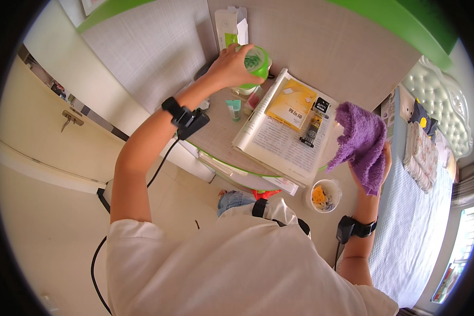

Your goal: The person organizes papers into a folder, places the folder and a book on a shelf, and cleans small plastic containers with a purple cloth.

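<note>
My left hand [234, 68] grips a round green container [263, 65] at the back of the desk, and small green pieces show inside it. Something pale sits just below the container, mostly covered by it. In my right hand [386, 162] hangs a crumpled purple fluffy cloth [359, 138], held out past the desk's right side. Nearest to my left hand stand an opened white-and-green box [226, 27] and a small teal tube [234, 110]. Between the hands, an open book [276, 146] bears a yellow packet [292, 103] and a clear-and-black pack [310, 130].
A small black box [322, 105] lies on the book's pages. Below the desk's curved front edge, a waste bin [326, 209] holds scraps. To the right is a bed [410, 221] with folded bedding [418, 158]. A door [43, 114] is at left, and a black cable [162, 164] trails from my left wrist.
</note>
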Tool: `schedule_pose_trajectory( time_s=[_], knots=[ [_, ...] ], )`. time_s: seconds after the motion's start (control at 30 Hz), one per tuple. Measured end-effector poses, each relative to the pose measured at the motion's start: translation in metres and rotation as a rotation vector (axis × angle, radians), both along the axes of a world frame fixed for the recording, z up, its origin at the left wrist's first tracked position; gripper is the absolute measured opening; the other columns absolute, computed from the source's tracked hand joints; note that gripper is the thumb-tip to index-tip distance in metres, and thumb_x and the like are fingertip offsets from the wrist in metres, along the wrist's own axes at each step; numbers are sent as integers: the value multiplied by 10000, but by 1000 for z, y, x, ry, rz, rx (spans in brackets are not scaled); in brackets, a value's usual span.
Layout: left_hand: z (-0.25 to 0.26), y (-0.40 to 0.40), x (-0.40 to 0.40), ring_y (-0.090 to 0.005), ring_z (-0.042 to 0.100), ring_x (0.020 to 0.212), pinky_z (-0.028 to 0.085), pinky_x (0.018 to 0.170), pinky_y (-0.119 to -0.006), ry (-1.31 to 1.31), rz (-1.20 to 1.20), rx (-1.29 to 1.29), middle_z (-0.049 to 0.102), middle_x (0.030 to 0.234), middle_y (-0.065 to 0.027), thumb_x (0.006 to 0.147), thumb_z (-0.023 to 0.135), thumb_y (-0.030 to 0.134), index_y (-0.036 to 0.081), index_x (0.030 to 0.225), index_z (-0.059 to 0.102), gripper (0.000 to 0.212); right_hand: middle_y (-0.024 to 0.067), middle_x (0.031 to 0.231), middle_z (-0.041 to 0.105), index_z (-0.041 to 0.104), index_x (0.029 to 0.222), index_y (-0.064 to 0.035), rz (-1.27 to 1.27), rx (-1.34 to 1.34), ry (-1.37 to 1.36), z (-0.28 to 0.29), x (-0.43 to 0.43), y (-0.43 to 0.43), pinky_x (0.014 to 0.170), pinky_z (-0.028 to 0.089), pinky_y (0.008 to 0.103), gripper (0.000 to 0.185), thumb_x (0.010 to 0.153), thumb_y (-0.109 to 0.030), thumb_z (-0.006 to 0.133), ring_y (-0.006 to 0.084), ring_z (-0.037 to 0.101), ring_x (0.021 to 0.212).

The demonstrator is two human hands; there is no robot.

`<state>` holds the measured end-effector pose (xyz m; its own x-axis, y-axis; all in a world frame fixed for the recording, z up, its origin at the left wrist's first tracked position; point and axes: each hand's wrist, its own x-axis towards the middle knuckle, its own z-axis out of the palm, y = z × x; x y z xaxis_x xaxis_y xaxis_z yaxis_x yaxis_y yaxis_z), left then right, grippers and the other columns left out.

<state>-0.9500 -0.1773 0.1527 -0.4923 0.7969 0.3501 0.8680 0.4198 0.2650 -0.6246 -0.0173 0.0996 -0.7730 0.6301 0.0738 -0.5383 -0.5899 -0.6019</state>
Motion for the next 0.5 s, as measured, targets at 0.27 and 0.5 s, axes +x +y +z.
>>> schedule_pose_trajectory(
  time_s=[0.27,0.5],
  knots=[
    [-38,17,-37,-384,367,1050,363,860,-388,3,-6,-38,370,1126,-234,506,686,433,49,1167,366,829,118,1041,499,447,1060,-58,45,53,-45,15,4,-12,808,390,438,367,808,-312,370,266,479,957],
    [-59,6,-44,-304,403,1036,346,867,-369,162,-73,126,402,1129,-151,569,663,430,37,1114,408,719,115,1055,499,453,1071,-67,150,49,62,17,2,-14,799,394,458,389,797,-335,386,281,485,950]
  ],
)
